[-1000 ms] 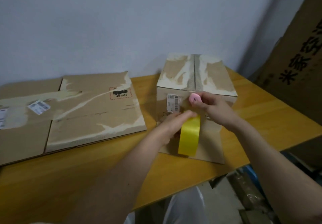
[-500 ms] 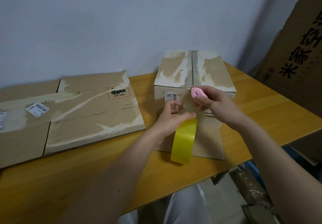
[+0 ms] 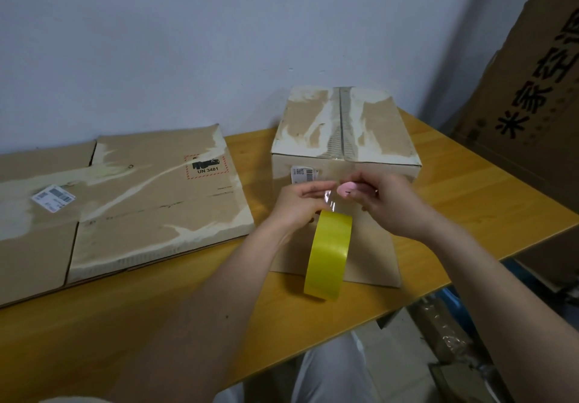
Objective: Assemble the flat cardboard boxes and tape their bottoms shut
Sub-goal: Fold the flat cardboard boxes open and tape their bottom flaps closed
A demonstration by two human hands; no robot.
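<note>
Tape: yellow tape roll [image 3: 328,253] hangs on edge before assembled brown cardboard box [image 3: 344,148], clear strip running up.
Left hand [image 3: 299,203]: fingers pinch the strip.
Right hand [image 3: 387,202]: grips small pink cutter [image 3: 346,188] at strip.
Box: upright on wooden table [image 3: 470,195].
Flat cardboard boxes [image 3: 125,202]: lie at left.
</note>
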